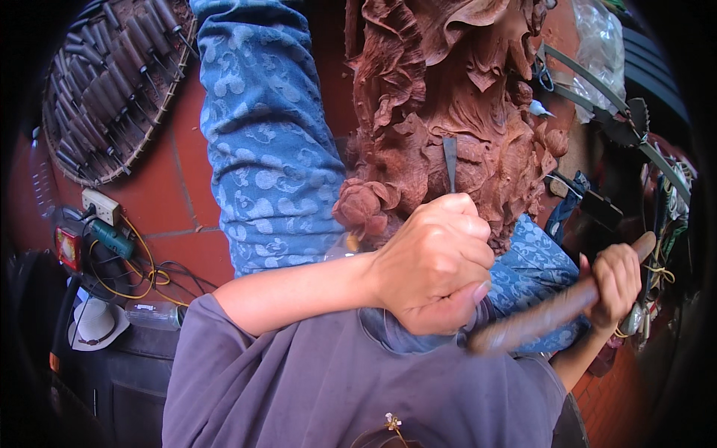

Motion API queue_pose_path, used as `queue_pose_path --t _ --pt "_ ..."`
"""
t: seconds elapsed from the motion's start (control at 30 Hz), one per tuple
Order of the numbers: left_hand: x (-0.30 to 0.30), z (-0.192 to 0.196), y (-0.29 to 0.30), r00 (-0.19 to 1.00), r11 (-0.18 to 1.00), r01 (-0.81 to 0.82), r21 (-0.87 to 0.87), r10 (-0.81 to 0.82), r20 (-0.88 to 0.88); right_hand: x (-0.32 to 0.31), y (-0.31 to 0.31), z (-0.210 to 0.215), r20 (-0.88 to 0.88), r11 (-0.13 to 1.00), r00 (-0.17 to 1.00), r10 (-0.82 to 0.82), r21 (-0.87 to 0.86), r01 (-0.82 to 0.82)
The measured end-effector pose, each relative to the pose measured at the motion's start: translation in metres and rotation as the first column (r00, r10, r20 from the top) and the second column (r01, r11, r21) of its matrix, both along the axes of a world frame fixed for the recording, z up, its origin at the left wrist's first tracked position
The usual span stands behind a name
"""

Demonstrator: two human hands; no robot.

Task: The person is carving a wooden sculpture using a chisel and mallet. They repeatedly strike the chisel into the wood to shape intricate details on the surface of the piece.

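Observation:
My left hand [437,265] is closed in a fist around a carving chisel [451,163]; its handle is hidden inside the fist. The flat metal blade points away from me, its edge at the surface of a large reddish-brown wood carving [478,112]. Folds, leaves and petals cover the carving, which stands between my legs, with a carved flower [362,207] at its near left side. On the right, my right hand [616,284] grips a rounded wooden club [538,317]. Its near end is blurred and lies close to my left fist, apart from it.
A round woven tray [168,112] at the far left holds many dark-handled chisels [112,93]. Below it are a power strip [101,205], a green power tool [112,237], tangled cables, a white hat [97,325] and a clear bottle [153,314]. A frame saw [642,142] stands at the right.

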State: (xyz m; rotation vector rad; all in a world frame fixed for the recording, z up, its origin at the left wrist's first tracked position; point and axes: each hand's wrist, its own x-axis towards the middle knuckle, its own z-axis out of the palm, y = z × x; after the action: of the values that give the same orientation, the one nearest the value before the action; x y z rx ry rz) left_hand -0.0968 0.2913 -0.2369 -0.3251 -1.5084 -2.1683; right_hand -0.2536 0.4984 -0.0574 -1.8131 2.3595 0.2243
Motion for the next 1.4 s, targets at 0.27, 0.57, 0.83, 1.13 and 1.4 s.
queue_pose_path --t 0.27,0.57,0.83,1.13,1.4 --pt "-0.002 0.002 -0.005 1.0 1.0 0.005 -0.003 -0.005 0.016 0.036 -0.019 -0.002 -0.015 0.976 0.999 -0.04 -0.213 0.036" --pt "-0.003 0.004 -0.006 0.999 1.0 0.015 -0.001 -0.015 0.031 0.049 -0.009 0.008 -0.008 0.967 0.997 -0.082 -0.241 0.078" --pt "-0.004 0.006 -0.012 0.997 0.998 0.06 0.024 -0.061 0.054 0.053 -0.013 0.017 -0.039 0.975 0.998 -0.058 -0.215 0.049" --pt "-0.006 0.006 -0.022 0.987 0.99 0.138 0.039 -0.141 0.079 0.051 -0.023 0.015 0.014 0.975 1.0 0.011 -0.222 -0.007" --pt "-0.005 0.006 -0.03 0.971 0.976 0.217 0.0 -0.216 0.099 0.051 -0.029 0.02 -0.053 0.981 0.997 0.056 -0.182 -0.064"
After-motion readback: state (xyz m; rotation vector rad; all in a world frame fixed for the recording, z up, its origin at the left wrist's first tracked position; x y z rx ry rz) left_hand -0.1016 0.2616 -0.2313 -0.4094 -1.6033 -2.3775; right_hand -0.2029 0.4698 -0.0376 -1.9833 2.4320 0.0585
